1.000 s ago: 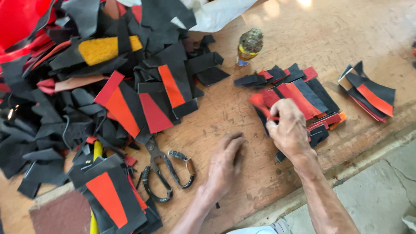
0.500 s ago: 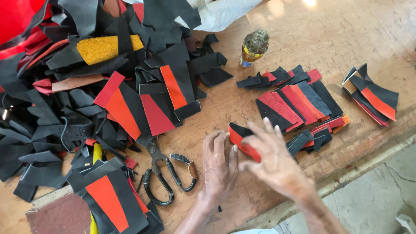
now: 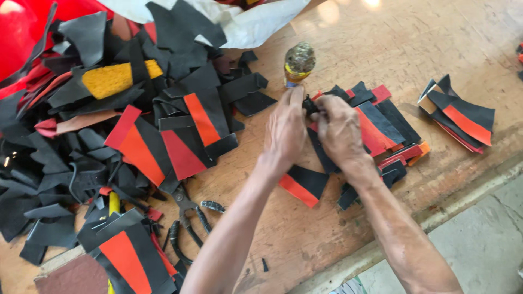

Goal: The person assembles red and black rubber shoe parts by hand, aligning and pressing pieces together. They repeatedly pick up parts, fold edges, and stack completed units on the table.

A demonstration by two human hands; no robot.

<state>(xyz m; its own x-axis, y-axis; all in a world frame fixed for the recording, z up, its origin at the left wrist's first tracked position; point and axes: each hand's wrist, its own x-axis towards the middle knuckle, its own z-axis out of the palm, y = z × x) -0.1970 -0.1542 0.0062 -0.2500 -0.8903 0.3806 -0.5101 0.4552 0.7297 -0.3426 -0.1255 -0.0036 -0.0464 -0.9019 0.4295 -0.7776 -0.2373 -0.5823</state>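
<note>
Both of my hands meet at the left end of a fanned stack of black-and-red leather pieces (image 3: pixel 381 128) on the wooden table (image 3: pixel 348 43). My left hand (image 3: pixel 286 133) and my right hand (image 3: pixel 339 130) pinch a small black leather piece (image 3: pixel 311 104) between their fingertips. Most of that piece is hidden by the fingers. A single black-and-red piece (image 3: pixel 304 185) lies flat on the table under my wrists, apart from the stack.
A big heap of black, red and orange leather scraps (image 3: pixel 109 152) covers the left side, with a yellow piece (image 3: pixel 114 79) on top. Black pliers (image 3: pixel 188 218) lie near the front. A small crusted bottle (image 3: pixel 298 65) stands behind my hands. A second small stack (image 3: pixel 460 117) lies at right.
My right hand carried a black-and-red piece leftward off the stack, and it now lies on the table. Both hands have moved up to the stack's left end and closed on a black piece.
</note>
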